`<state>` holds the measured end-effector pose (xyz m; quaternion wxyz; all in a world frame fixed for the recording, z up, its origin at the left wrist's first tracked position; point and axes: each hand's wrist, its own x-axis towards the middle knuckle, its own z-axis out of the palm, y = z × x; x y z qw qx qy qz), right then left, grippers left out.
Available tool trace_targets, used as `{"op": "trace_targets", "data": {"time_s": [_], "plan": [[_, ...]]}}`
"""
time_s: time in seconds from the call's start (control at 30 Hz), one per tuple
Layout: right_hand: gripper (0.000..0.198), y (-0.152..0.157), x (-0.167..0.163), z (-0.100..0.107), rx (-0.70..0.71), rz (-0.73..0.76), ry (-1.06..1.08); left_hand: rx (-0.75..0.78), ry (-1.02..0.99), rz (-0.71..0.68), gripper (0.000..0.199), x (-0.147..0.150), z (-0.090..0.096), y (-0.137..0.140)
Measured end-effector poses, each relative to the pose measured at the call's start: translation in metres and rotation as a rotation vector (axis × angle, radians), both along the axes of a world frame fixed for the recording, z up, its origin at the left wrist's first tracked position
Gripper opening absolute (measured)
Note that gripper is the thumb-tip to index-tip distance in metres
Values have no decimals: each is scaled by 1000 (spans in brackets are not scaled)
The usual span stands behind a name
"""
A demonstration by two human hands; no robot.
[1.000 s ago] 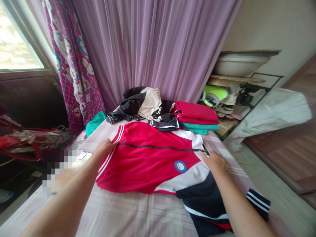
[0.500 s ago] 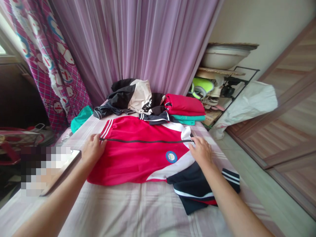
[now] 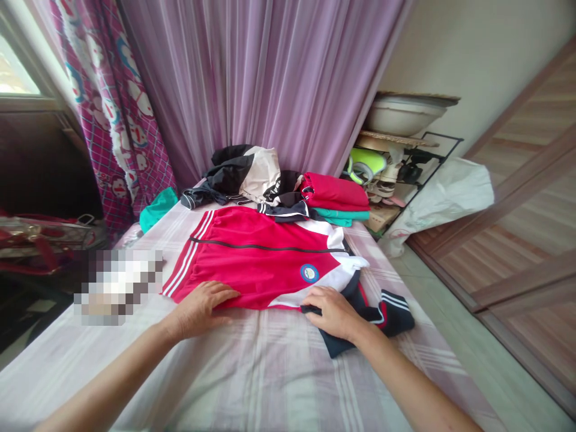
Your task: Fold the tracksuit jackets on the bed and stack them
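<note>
Straightening the near side of the red jacket (image 3: 261, 267) seemed to be the step in hand; the garment was laid front up across the plaid bed cover (image 3: 252, 372), its dark zip (image 3: 270, 247) set lengthwise and its striped hem turned to the left. The left hand (image 3: 204, 309) was rested loosely on the near red edge, fingers extended and thumb set apart. The right hand (image 3: 330, 312) was bent over dark fabric by the near armhole; whether anything was pinched there could not be told. The near sleeve (image 3: 342, 347) was bunched, its striped cuff (image 3: 396, 311) laid off to the right. The edge was best drawn level by both hands together, the body held flat under the left palm, and the sleeve best untwisted from the armhole outward, so that no crease was trapped.
</note>
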<state>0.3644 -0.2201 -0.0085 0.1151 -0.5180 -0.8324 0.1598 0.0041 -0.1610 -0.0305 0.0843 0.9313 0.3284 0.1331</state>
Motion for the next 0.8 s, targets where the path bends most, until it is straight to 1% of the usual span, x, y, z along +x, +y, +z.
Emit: {"op": "trace_targets", "data": {"time_s": [0.1,0.17,0.27,0.4,0.47,0.53,0.57,0.63,0.73,0.8], "plan": [[26,-14,-4,6,83,13,-123,91,87,66,34,-8,-6,-8],[27,-25,-3,9,114,28,-200,115,137,112,35,-16,-6,-12],[30,-40,3,7,66,30,-274,117,186,195,37,-30,-3,-16],[33,-45,5,-2,-19,-25,-216,81,191,266,31,-43,4,-24],[27,-43,4,0,-58,-53,-184,50,217,304,29,-43,8,-28],[16,-38,3,6,-111,-65,-166,7,253,352,29,-42,14,-31],[16,-35,3,9,-127,-78,-156,-17,263,368,30,-42,17,-32],[21,-29,4,15,-97,-107,-121,-73,247,371,29,-43,24,-32],[16,-22,7,14,-12,-95,-74,-215,195,363,23,-49,34,-27],[13,-21,9,9,-53,-72,-73,-299,176,431,28,-50,38,-21]]}}
